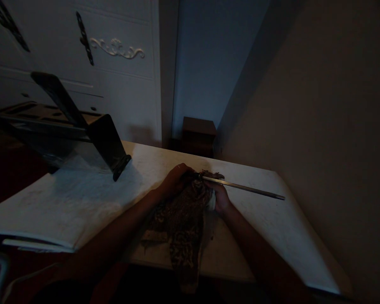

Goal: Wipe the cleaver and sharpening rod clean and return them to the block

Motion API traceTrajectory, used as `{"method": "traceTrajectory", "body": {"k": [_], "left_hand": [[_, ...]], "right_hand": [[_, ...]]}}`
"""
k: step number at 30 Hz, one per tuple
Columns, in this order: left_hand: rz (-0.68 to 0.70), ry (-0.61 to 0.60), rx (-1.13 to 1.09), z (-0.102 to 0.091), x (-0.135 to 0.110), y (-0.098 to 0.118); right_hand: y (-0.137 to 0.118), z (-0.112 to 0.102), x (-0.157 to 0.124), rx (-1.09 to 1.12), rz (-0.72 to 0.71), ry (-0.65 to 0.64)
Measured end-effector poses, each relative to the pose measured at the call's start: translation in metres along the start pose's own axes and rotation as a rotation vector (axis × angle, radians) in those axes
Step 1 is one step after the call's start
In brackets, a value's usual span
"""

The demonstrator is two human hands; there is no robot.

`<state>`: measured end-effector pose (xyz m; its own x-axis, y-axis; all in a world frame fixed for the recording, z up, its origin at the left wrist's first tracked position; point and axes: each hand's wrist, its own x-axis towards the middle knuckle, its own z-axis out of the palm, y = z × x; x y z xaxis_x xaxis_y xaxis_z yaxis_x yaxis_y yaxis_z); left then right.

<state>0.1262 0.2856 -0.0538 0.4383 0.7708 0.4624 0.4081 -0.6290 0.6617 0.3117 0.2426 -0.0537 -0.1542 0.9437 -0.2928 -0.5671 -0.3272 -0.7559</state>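
Note:
My left hand (176,179) is closed around the dark near end of a long, thin metal rod (250,189). The rod points to the right, slightly downward in view, over a white tabletop. My right hand (221,196) is closed on a bunched brown patterned cloth (186,215), just below the rod near its held end. From between my hands the cloth hangs toward me, its lower end draping past the table's front edge. Dim light and the cloth's folds hide most of my fingers.
The white table (91,190) reaches toward a wall (329,126) on the right. At its left stands a black-framed object (104,139) with a raised bar. Behind are a white cabinet (126,93) with ornate handles and a small brown box-like piece of furniture (199,126).

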Motion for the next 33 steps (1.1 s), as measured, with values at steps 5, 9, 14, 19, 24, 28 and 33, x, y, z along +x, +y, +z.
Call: {"method": "traceTrajectory", "body": {"k": [5,9,14,19,24,28,33], "left_hand": [[-0.118,0.095,-0.089,-0.003,0.002,0.005],[-0.207,0.17,-0.204,-0.006,0.003,0.023],[-0.311,0.138,-0.37,0.01,-0.004,0.049],[-0.366,0.122,-0.427,0.033,-0.013,0.056],[-0.4,0.138,-0.424,0.036,-0.015,0.049],[-0.382,0.115,-0.473,0.035,-0.014,0.046],[-0.33,0.073,-0.403,0.033,-0.016,0.046]], "right_hand": [[-0.003,0.006,0.007,0.047,-0.157,0.143],[-0.011,0.001,0.013,0.126,-0.09,0.282],[-0.016,-0.004,0.01,0.12,-0.088,0.173],[-0.018,0.007,0.0,0.14,-0.022,0.054],[-0.02,0.021,-0.012,0.139,-0.034,-0.03],[-0.013,0.022,-0.017,0.056,-0.067,-0.109],[-0.006,0.018,-0.017,-0.09,-0.137,-0.047]]}}
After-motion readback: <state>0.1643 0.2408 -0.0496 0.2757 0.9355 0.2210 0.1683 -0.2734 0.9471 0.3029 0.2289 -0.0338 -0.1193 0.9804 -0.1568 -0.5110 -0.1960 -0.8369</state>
